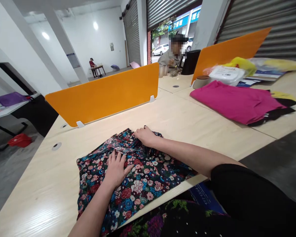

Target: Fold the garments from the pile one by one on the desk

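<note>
Floral cloth [137, 186] lies on the counter [51, 187] right in front of the person, near side close to the front edge, far side rumpled & bunched. Prob. a garment, but can't tell which kind.

L grip [116, 169] is open: palm down, fingers spread, resting on the cloth w/ nothing pinched. R grip [146, 136] is at the far edge, fingers bent over the bunched part; can't tell if it's closed on fabric or just pressing, bc the fingertips are partly hidden.

Handling: looks thin, light & v. soft, no stiffness to speak of, so it'd crease & bunch rather than slide as one piece. Not fragile, tho a hard tug could drag the whole thing askew. Counter top looks smooth, so cloth prob. slips easily; a flat palm as anchor makes sense.

Best hold: pinch corners or edge, e.g. far-left corner, thumb & fingertips, not mid-panel, where it'd just pucker. Fold lines in the bunched area are hard to read w/ this busy print, so feel for separate layers there. Pink cloth [236, 102] is well apart, off to the right.
</note>
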`<action>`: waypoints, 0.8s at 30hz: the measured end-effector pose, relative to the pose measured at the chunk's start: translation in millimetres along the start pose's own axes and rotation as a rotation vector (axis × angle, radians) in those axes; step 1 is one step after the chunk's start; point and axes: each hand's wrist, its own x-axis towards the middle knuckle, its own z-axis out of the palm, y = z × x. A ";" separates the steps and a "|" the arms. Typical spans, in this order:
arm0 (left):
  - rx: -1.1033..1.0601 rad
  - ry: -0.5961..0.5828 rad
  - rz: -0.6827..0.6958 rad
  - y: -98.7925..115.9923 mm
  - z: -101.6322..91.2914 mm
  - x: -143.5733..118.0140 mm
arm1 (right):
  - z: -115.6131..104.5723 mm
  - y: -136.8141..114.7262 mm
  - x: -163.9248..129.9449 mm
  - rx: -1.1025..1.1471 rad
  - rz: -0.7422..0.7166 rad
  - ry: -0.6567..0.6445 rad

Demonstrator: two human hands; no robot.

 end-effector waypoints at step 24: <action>-0.080 -0.044 -0.066 -0.7 -0.8 -0.5 | 11.0 49.5 -38.3 0.828 -0.429 -0.205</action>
